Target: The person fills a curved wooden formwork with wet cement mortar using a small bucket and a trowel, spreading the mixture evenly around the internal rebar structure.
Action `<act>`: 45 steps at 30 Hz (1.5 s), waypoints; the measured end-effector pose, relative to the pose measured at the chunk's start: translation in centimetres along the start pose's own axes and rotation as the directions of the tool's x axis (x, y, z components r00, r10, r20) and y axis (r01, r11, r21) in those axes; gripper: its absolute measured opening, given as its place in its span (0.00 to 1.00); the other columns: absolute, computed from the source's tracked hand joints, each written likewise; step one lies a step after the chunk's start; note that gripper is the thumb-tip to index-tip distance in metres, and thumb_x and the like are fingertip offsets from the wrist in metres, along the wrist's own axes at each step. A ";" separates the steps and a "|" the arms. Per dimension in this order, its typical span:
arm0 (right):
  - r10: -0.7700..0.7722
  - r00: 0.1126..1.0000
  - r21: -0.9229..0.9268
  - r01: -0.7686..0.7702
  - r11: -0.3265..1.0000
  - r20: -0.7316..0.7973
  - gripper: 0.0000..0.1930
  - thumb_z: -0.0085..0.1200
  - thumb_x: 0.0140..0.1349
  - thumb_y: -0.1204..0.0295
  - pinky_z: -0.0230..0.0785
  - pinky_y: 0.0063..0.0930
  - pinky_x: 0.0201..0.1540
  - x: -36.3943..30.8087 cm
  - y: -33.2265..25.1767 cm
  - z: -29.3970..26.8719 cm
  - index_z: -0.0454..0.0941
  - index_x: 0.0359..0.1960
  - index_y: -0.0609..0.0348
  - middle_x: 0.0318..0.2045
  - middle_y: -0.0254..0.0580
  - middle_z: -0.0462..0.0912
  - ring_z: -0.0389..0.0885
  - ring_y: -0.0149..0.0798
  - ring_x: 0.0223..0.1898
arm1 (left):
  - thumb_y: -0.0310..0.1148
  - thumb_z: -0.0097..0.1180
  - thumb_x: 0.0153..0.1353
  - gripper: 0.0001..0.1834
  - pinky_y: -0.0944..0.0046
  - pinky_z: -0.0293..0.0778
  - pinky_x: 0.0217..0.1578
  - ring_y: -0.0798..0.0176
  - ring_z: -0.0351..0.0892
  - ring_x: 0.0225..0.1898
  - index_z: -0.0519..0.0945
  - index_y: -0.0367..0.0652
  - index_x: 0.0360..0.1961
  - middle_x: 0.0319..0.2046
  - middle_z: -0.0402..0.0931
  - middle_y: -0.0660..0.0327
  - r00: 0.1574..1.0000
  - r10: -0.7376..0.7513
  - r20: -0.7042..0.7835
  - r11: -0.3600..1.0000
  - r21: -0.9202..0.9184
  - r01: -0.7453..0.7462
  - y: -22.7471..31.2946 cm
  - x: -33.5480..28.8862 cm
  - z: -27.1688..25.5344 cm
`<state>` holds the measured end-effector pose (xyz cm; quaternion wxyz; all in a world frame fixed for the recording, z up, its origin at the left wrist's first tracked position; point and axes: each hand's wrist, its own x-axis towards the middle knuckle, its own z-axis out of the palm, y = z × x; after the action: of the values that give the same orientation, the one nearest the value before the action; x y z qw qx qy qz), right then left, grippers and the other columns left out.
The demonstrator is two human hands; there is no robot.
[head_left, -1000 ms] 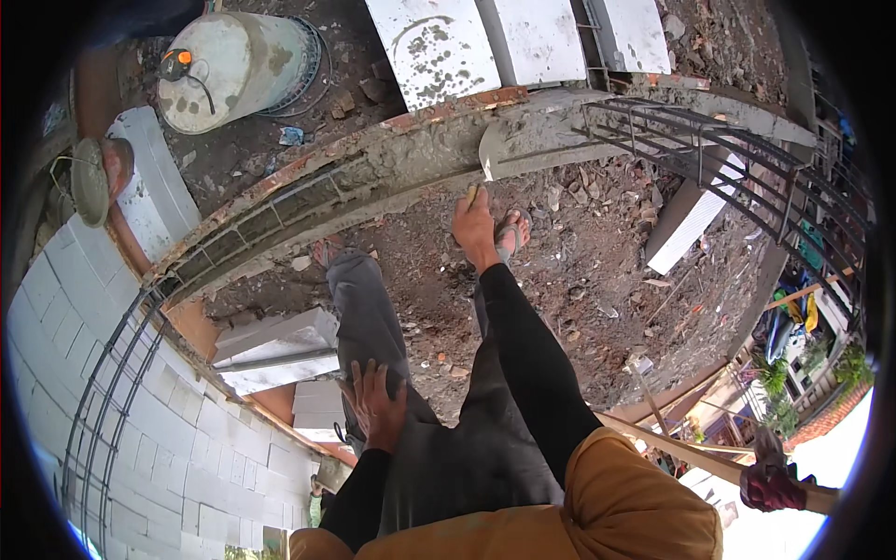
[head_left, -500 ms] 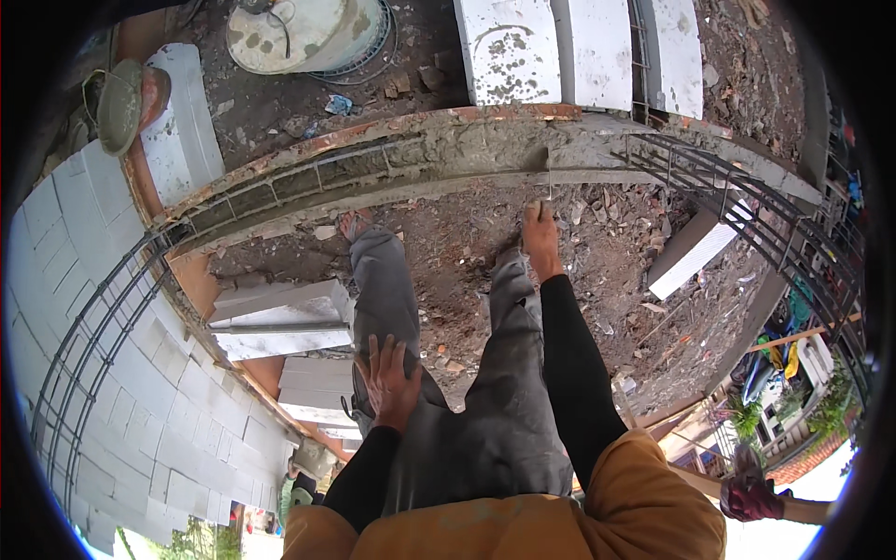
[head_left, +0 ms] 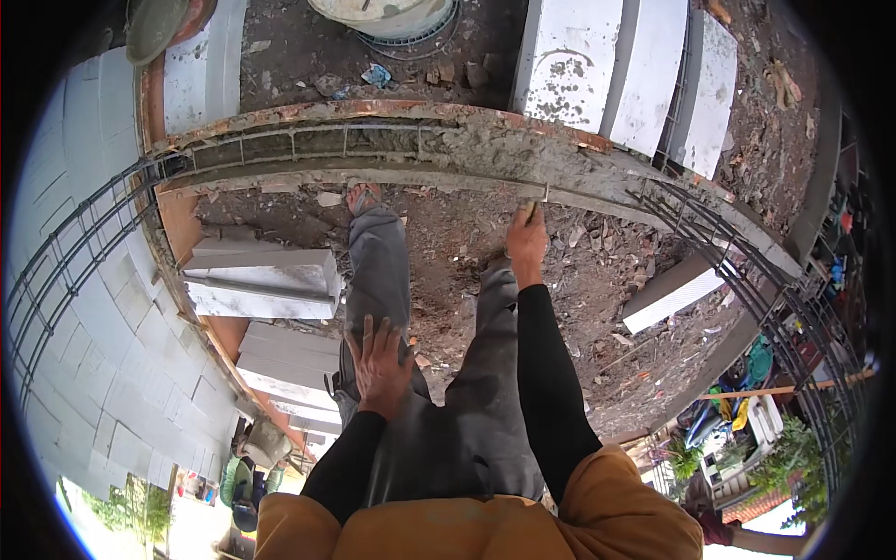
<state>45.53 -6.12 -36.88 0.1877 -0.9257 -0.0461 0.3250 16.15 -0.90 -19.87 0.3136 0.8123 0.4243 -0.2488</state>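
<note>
My left hand (head_left: 381,369) rests on my left thigh in grey trousers, fingers spread. My right hand (head_left: 527,245) reaches forward, closed round the handle of a trowel (head_left: 546,193). Its thin metal shank shows at the near edge of the concrete beam; the blade cannot be made out against the grey mix. Wet, rough concrete (head_left: 504,149) fills the middle of the long formwork. To the left, steel bars (head_left: 317,135) still show in the trough. On the right, a rebar cage (head_left: 709,233) comes out of the concrete.
White blocks (head_left: 266,280) lie at left, and one leans (head_left: 667,299) by the right cage. Long white panels (head_left: 569,65) and a round drum (head_left: 392,14) stand beyond the beam. A block wall (head_left: 103,308) and another rebar cage (head_left: 84,252) run along the left. Rubble covers the soil (head_left: 439,271).
The view has shifted, so the wall and blocks sit farther left. My right hand has turned slightly and its grip on the trowel handle shows more. My left hand stays on the thigh.
</note>
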 end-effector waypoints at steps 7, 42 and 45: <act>-0.139 0.984 -0.093 0.149 0.984 0.109 0.24 0.43 0.69 0.57 0.72 0.58 0.46 -3.1 0.9 4.4 0.71 0.56 0.66 0.38 0.70 0.82 0.80 0.71 0.42 | 0.41 0.65 0.55 0.23 0.30 0.39 0.71 0.47 0.56 0.72 0.80 0.43 0.51 0.60 0.73 0.55 0.999 -0.017 -0.027 0.999 -0.028 0.017 -0.2 -0.3 1.2; -0.051 0.769 0.267 -0.158 0.951 0.637 0.29 0.50 0.68 0.53 0.70 0.33 0.37 4.2 4.6 -3.0 0.71 0.64 0.59 0.28 0.39 0.80 0.76 0.35 0.30 | 0.42 0.65 0.54 0.27 0.30 0.38 0.71 0.47 0.55 0.73 0.79 0.44 0.55 0.61 0.72 0.55 0.996 0.091 0.024 0.989 0.117 -0.093 2.9 0.8 3.1; -0.055 0.793 0.430 -0.270 0.862 0.607 0.24 0.51 0.70 0.55 0.65 0.25 0.30 6.1 6.4 -2.7 0.75 0.60 0.59 0.26 0.32 0.78 0.71 0.26 0.26 | 0.42 0.65 0.55 0.27 0.30 0.39 0.71 0.46 0.55 0.72 0.78 0.45 0.55 0.61 0.72 0.55 0.996 0.083 0.032 0.987 0.139 -0.087 2.7 0.6 2.6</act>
<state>51.77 -11.60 -40.89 0.3745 -0.6954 0.0363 0.6122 18.38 -3.61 -21.27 0.2717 0.8463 0.3666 -0.2750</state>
